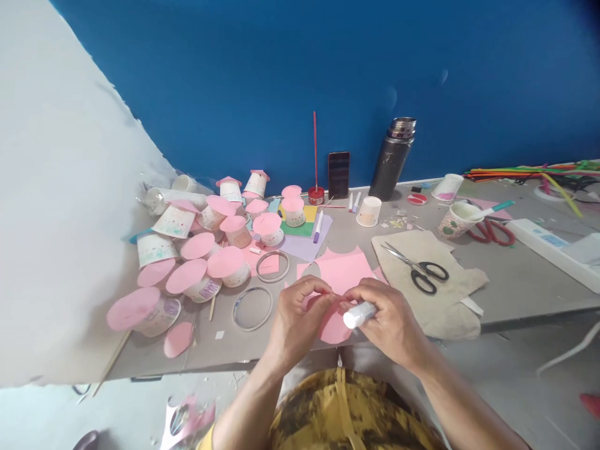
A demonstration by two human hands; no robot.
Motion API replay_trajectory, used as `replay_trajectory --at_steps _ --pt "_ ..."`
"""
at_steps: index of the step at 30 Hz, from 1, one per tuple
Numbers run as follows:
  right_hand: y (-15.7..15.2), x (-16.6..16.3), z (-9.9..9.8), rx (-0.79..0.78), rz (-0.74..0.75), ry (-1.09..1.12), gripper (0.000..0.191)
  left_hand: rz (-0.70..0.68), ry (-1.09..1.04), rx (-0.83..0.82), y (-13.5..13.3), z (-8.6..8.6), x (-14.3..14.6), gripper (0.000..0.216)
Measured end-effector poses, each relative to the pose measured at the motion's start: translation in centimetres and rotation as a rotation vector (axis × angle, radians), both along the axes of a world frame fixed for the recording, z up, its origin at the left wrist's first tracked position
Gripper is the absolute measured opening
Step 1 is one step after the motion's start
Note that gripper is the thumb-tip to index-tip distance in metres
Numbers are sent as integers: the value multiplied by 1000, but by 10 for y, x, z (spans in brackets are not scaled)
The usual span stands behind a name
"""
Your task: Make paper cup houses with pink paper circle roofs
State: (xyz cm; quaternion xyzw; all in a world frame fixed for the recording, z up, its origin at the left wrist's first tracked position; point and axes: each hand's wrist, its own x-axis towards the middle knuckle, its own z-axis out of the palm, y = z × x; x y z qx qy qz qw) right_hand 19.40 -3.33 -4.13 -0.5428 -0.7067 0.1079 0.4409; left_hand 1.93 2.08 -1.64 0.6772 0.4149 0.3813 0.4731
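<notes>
Yellow-patterned clothing fills the foreground; above it, the left hand pinches a pink paper disc at the grey table's near edge. Right hand, fingers curled, grips a white glue stick touching the disc, near black-handled scissors.

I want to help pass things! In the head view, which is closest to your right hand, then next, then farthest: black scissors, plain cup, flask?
From the right hand, which holds a glue stick:
1. Black scissors, just beyond it on the cloth.
2. Plain cup, farther back, slightly left.
3. Flask, at the very back.
</notes>
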Motion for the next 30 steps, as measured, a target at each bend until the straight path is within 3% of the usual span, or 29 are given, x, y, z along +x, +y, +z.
replay_trajectory --at_steps 1,4,6,9,12,14,17,19,22,25,28,30 --pt "1 1 0 47 -22 -13 12 -1 -25 20 0 -1 -1 8" --pt "5 7 0 352 -179 -108 9 38 -161 -4 3 -8 -8 42" --pt "7 13 1 558 -279 -202 15 125 -261 -110 4 -14 -13 41" --pt "7 16 2 673 -264 -301 20 119 -421 -432 -1 -22 -10 46" --pt "5 12 -1 664 -111 -337 18 23 -621 -756 -8 -25 2 47" --pt "3 11 -5 603 -8 -325 17 30 -665 -808 -8 -26 10 41" --pt "0 21 -14 418 60 -217 11 40 -647 -733 -3 -28 13 38" --pt "-1 36 -20 213 2 -86 7 48 -612 -656 3 -29 10 37" --pt "-2 67 -23 -206 -126 164 22 15 -506 -504 12 -23 4 27" --pt "3 94 -12 -439 -162 382 39 -112 -404 -376 23 -8 1 20" --pt "19 106 9 -491 -113 612 46 -268 -354 -355 38 10 6 21" --pt "37 104 22 -524 -3 786 46 -340 -327 -358 49 19 13 23"
